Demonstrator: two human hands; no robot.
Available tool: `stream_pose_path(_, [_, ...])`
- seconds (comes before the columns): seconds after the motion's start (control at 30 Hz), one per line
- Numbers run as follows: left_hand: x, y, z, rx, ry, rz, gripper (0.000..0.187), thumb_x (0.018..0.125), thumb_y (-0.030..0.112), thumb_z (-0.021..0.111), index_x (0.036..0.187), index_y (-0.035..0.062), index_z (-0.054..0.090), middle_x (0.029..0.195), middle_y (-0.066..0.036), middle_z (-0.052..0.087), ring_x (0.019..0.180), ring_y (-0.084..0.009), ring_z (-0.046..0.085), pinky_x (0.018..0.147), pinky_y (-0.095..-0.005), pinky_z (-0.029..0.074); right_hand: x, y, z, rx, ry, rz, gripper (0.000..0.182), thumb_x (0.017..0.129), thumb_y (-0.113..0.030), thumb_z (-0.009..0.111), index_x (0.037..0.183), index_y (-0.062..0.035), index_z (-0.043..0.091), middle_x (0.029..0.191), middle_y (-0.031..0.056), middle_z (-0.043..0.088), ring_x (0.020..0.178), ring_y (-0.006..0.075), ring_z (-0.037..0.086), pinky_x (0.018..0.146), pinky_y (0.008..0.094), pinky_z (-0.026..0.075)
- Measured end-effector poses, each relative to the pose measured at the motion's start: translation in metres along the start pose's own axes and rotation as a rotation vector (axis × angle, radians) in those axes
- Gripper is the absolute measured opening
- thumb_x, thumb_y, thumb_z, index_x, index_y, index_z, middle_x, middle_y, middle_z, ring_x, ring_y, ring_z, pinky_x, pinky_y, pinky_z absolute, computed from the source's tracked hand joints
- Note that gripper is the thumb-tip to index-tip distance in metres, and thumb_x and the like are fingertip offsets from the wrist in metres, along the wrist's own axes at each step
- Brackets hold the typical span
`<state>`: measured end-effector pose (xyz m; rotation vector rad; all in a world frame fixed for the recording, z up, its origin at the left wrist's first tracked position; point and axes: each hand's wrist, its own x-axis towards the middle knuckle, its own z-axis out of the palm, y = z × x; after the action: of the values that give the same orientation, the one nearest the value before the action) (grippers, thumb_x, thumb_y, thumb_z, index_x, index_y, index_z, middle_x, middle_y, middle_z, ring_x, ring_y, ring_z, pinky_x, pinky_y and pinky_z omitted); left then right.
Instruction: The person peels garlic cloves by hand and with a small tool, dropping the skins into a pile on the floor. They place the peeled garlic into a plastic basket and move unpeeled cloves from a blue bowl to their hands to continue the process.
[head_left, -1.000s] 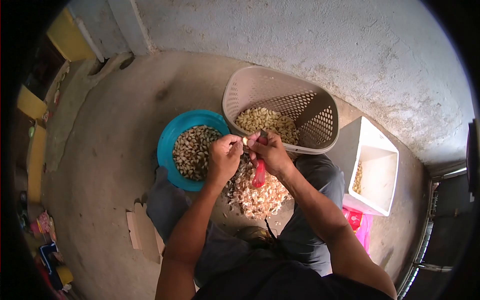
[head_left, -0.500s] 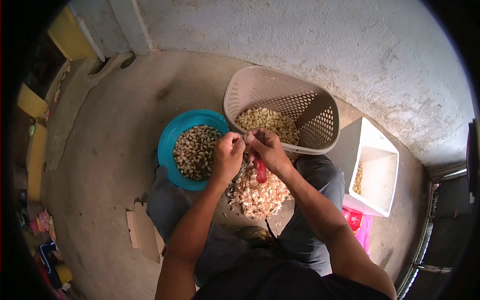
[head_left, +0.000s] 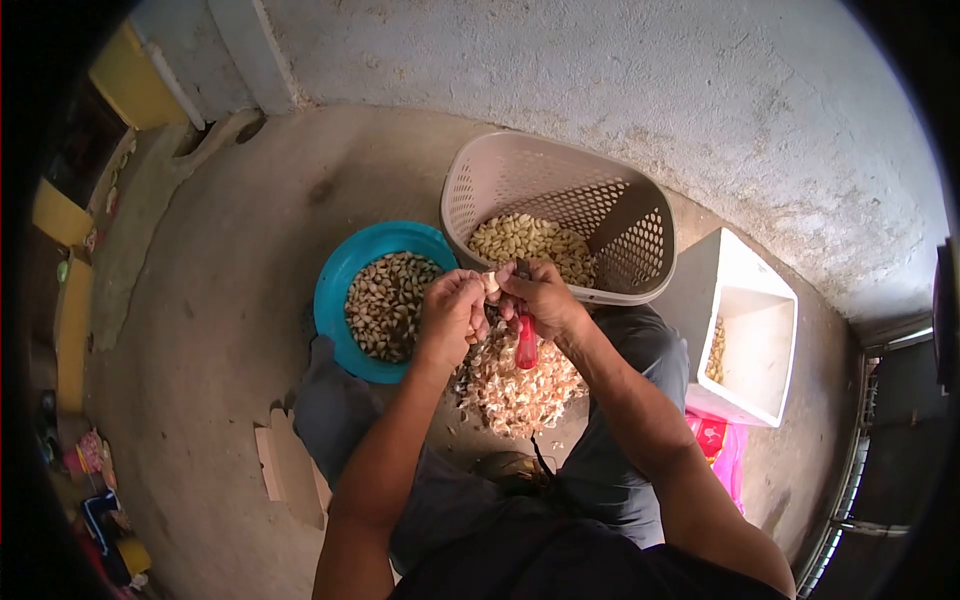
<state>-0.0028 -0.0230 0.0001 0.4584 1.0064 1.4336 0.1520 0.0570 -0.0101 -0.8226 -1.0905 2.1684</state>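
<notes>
My left hand point(head_left: 450, 312) pinches a pale garlic clove point(head_left: 490, 282) between thumb and fingertips. Something small and light also shows lower down at its curled fingers. Close by on the right, my right hand point(head_left: 548, 302) is closed around a small knife with a red handle point(head_left: 527, 347), which points down toward me. The knife's blade is mostly hidden by the fingers. Beneath both hands lies a heap of papery garlic skins point(head_left: 522, 395). A blue basin point(head_left: 335, 338) of unpeeled cloves point(head_left: 385, 305) stands left of my left hand. Beyond the hands, a beige perforated basket point(head_left: 640, 240) contains peeled cloves point(head_left: 535, 243).
A white foam box point(head_left: 752, 345) with some cloves inside leans at the right, beside pink plastic point(head_left: 730, 460). Flattened cardboard point(head_left: 292, 455) lies by my left knee. A rough wall point(head_left: 620, 80) rises behind the basket.
My hands have drawn slightly apart, and the clove now shows between them. My right hand has turned a little, bringing a dark piece into sight above its fingers.
</notes>
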Motion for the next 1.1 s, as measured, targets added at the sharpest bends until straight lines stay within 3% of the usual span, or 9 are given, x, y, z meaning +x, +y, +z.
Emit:
stream_pose_path(0.2, [0.006,0.003,-0.016,-0.141,-0.074,-0.117,0.009,0.095,0.01,0.056,0.087,0.0052,0.059,0.07,0.002,0.054,0.048,-0.0059,0.045,0.043,-0.0259,0.041,0.0,-0.006,-0.009,-0.069,-0.084,0.013,0.015,0.101,-0.012,0.063,0.103,0.0028,0.062,0.083,0.0086,0.068,0.057,0.0131,0.065,0.043,0.0251,0.051])
stream_pose_path(0.4, [0.003,0.014,-0.014,0.136,0.02,0.05,0.01,0.094,0.007,0.057,0.089,0.0016,0.064,0.072,-0.001,0.056,0.046,-0.0057,0.045,0.039,-0.0245,0.037,-0.013,-0.029,-0.01,-0.218,-0.054,-0.048,0.016,0.101,-0.012,0.064,0.1,0.003,0.066,0.08,0.0072,0.067,0.056,0.0113,0.063,0.043,0.0235,0.049])
stream_pose_path(0.47, [-0.005,0.018,-0.005,0.532,-0.09,0.082,0.016,0.097,0.012,0.061,0.096,-0.0018,0.069,0.073,-0.003,0.06,0.047,-0.0048,0.047,0.039,-0.0224,0.038,-0.014,-0.038,-0.019,-0.235,-0.058,-0.069,0.015,0.101,-0.012,0.064,0.1,0.0024,0.066,0.079,0.0069,0.067,0.055,0.0106,0.062,0.042,0.0228,0.047])
stream_pose_path(0.6, [-0.007,-0.024,0.002,0.616,-0.354,0.009,0.033,0.099,0.014,0.063,0.126,-0.0039,0.067,0.093,-0.012,0.074,0.049,-0.0077,0.054,0.045,-0.0243,0.046,-0.015,-0.056,-0.038,-0.265,0.037,-0.215,0.016,0.096,-0.008,0.067,0.107,0.0037,0.068,0.077,0.0072,0.069,0.048,0.0092,0.058,0.043,0.0208,0.043])
stream_pose_path(0.67, [-0.007,-0.034,0.007,0.743,-0.36,0.146,0.037,0.099,0.01,0.061,0.132,-0.0067,0.062,0.099,-0.016,0.075,0.049,-0.008,0.055,0.045,-0.0246,0.047,-0.008,-0.057,-0.042,-0.709,0.303,-0.428,0.032,0.093,-0.004,0.067,0.124,0.0031,0.063,0.082,0.0077,0.071,0.06,0.0109,0.061,0.054,0.0249,0.049])
stream_pose_path(0.8, [0.002,-0.022,0.009,0.441,-0.283,-0.04,0.039,0.096,0.004,0.06,0.134,-0.0086,0.059,0.103,-0.018,0.075,0.047,-0.0064,0.053,0.04,-0.0228,0.044,-0.004,-0.045,-0.048,-1.079,0.297,-0.613,0.041,0.088,-0.001,0.071,0.128,0.0004,0.065,0.089,0.006,0.072,0.077,0.0124,0.061,0.07,0.0285,0.052])
stream_pose_path(0.9, [0.007,-0.009,0.002,0.226,-0.194,-0.193,0.044,0.093,0.003,0.063,0.137,-0.0049,0.058,0.1,-0.018,0.075,0.044,-0.007,0.051,0.035,-0.023,0.039,-0.013,-0.04,-0.035,-1.057,0.098,-0.419,0.022,0.088,-0.002,0.074,0.11,0.0019,0.074,0.091,0.007,0.072,0.077,0.0109,0.061,0.069,0.028,0.051])
stream_pose_path(1.0, [0.01,-0.005,-0.002,0.072,-0.165,-0.211,0.043,0.094,0.004,0.062,0.136,-0.0054,0.057,0.1,-0.019,0.075,0.043,-0.0076,0.05,0.034,-0.0233,0.037,-0.027,-0.046,-0.006,-0.822,-0.072,-0.315,0.026,0.084,0.0,0.075,0.11,0.0027,0.074,0.091,0.0141,0.075,0.08,0.0159,0.068,0.072,0.0317,0.054])
stream_pose_path(1.1, [0.01,-0.004,-0.008,-0.012,-0.166,-0.245,0.052,0.094,0.003,0.06,0.143,-0.0061,0.046,0.105,-0.021,0.074,0.043,-0.0087,0.052,0.035,-0.0237,0.039,-0.024,-0.037,-0.013,-1.167,-0.085,-0.545,0.015,0.082,-0.002,0.072,0.096,0.0005,0.073,0.085,0.015,0.07,0.076,0.0276,0.068,0.07,0.0367,0.054])
